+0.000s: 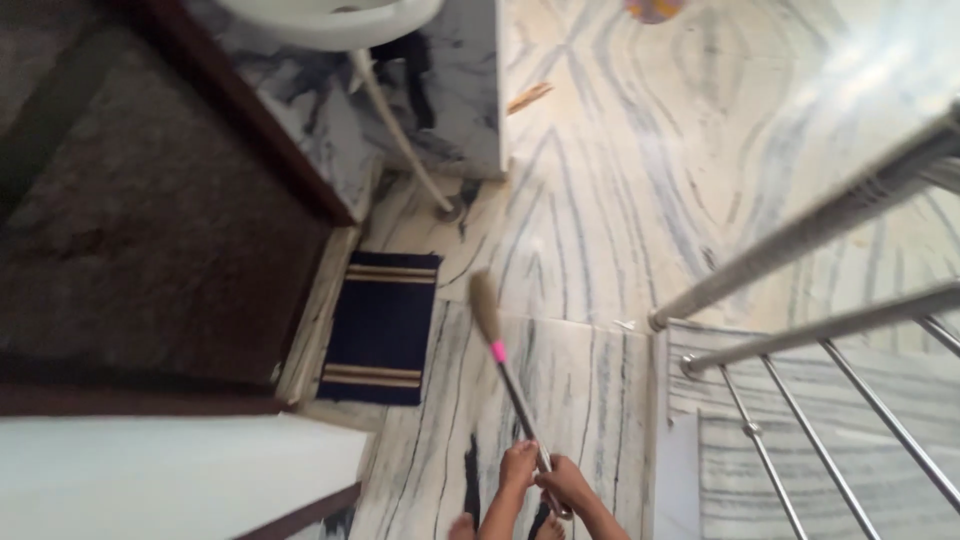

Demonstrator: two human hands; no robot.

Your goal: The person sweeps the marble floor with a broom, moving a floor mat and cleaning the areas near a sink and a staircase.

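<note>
A dark blue striped doormat [381,326] lies flat on the white grey-veined marble floor [620,160] beside the dark doorway. The left hand [518,466] and right hand [563,484] both close their fingers around the thin metal broom handle [520,405], stacked for leverage. The pale bristle head [485,305] angles toward the floor just right of the doormat; steel stair railings [800,235] stand at far right.

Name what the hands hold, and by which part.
Both hands, left above right, grip a broom by the lower end of its metal handle.
</note>
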